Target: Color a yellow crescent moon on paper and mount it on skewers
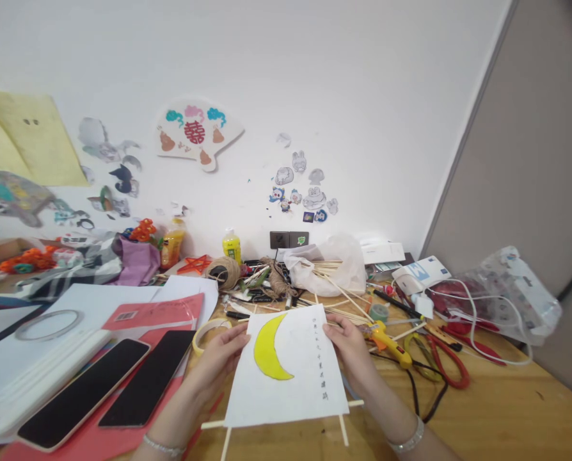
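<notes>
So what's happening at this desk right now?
A person holds a white paper sheet with a yellow crescent moon by its edges, left hand and right hand on either side. It lies over thin wooden sticks. Two phones, scissors and a glue gun lie around.

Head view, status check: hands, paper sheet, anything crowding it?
Left hand and right hand grip white sheet by its edges. Yellow crescent faces up. Wooden sticks beneath. Glue gun close at right.

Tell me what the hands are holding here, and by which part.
Both hands hold the white sheet with a yellow crescent: the left hand by its left edge, the right hand by its right edge, near the top.
</notes>
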`<move>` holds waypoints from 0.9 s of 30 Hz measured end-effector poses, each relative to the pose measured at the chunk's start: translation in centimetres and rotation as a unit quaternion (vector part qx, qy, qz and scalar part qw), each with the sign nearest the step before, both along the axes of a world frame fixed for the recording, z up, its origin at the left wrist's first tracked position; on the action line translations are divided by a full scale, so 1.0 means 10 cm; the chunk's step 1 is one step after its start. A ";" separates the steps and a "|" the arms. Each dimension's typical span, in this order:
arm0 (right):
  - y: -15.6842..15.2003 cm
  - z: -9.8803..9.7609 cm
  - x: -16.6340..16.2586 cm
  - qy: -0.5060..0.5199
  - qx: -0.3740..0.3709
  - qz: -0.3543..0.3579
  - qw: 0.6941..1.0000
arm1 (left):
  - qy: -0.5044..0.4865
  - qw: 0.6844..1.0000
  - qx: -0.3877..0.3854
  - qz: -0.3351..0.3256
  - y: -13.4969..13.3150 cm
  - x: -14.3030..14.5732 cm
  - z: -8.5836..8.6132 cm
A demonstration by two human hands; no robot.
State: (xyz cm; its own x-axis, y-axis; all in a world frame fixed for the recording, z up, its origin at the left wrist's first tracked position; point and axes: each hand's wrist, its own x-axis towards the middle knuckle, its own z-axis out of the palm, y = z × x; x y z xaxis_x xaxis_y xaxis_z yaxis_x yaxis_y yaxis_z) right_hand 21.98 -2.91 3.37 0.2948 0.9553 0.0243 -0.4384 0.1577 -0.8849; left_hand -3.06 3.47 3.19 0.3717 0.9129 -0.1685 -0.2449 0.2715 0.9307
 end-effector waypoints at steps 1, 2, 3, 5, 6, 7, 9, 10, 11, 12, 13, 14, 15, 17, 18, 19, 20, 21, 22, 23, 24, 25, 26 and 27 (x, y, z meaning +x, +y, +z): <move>0.01 -0.01 0.00 0.001 -0.002 0.000 1.000 | -0.002 1.000 -0.004 -0.007 -0.01 0.00 0.01; 0.01 -0.02 0.01 0.002 -0.003 0.000 1.000 | -0.003 1.000 -0.007 -0.013 -0.02 0.00 0.02; 0.02 -0.03 0.01 0.002 -0.005 -0.001 1.000 | -0.003 1.000 -0.010 -0.017 -0.02 0.00 0.03; 0.04 -0.05 0.02 0.002 -0.006 -0.002 1.000 | -0.002 1.000 -0.013 -0.022 -0.04 0.00 0.04; 0.05 -0.05 0.02 0.001 -0.006 -0.002 1.000 | -0.003 1.000 -0.013 -0.023 -0.04 -0.01 0.05; 0.05 -0.05 0.02 0.000 -0.006 0.000 1.000 | -0.004 1.000 -0.011 -0.023 -0.05 -0.01 0.06; 0.05 -0.04 0.02 -0.003 -0.006 0.005 1.000 | -0.011 1.000 -0.005 -0.019 -0.06 -0.01 0.08; 0.04 -0.03 0.02 -0.005 -0.006 0.006 1.000 | -0.015 1.000 -0.002 -0.016 -0.07 -0.01 0.10; 0.04 -0.02 0.01 -0.006 -0.005 0.006 1.000 | -0.020 1.000 0.000 -0.013 -0.07 -0.01 0.11; 0.03 -0.02 0.01 -0.007 -0.005 0.004 1.000 | -0.025 1.000 0.001 -0.010 -0.08 -0.01 0.11; 0.03 -0.01 0.00 -0.009 -0.006 0.000 1.000 | -0.031 1.000 0.001 -0.006 -0.08 0.00 0.12; 0.03 -0.01 0.00 -0.010 -0.006 -0.006 1.000 | -0.036 0.999 0.001 -0.003 -0.09 0.00 0.12; 0.03 -0.01 0.00 -0.012 -0.006 -0.013 1.000 | -0.042 0.999 -0.001 0.000 -0.09 0.01 0.11; 0.03 -0.01 0.00 -0.015 -0.007 -0.030 0.999 | -0.056 0.998 -0.005 0.003 -0.10 0.03 0.10; 0.03 -0.01 0.00 -0.016 -0.006 -0.038 0.999 | -0.063 0.998 -0.008 0.002 -0.11 0.04 0.09; 0.03 -0.01 0.01 -0.018 -0.004 -0.045 0.999 | -0.069 0.998 -0.010 -0.001 -0.12 0.05 0.09; 0.03 0.00 0.01 -0.021 -0.003 -0.051 0.998 | -0.075 0.997 -0.013 -0.006 -0.13 0.06 0.09; 0.03 0.00 0.01 -0.023 -0.001 -0.056 0.998 | -0.080 0.997 -0.015 -0.012 -0.14 0.06 0.10; 0.03 0.00 0.00 -0.025 0.000 -0.060 0.998 | -0.084 0.996 -0.016 -0.019 -0.16 0.07 0.11; 0.02 0.00 0.00 -0.026 0.001 -0.062 0.998 | -0.086 0.996 -0.018 -0.027 -0.17 0.08 0.12; 0.02 0.01 0.00 -0.028 0.001 -0.064 0.998 | -0.088 0.995 -0.018 -0.035 -0.19 0.08 0.13; 0.02 0.01 -0.01 -0.030 0.001 -0.065 0.997 | -0.091 0.995 -0.016 -0.042 -0.20 0.09 0.14; 0.02 0.01 -0.01 -0.031 0.001 -0.065 0.997 | -0.092 0.994 -0.014 -0.048 -0.21 0.10 0.15; 0.01 0.01 -0.02 -0.033 0.001 -0.064 0.997 | -0.094 0.994 -0.011 -0.052 -0.22 0.11 0.15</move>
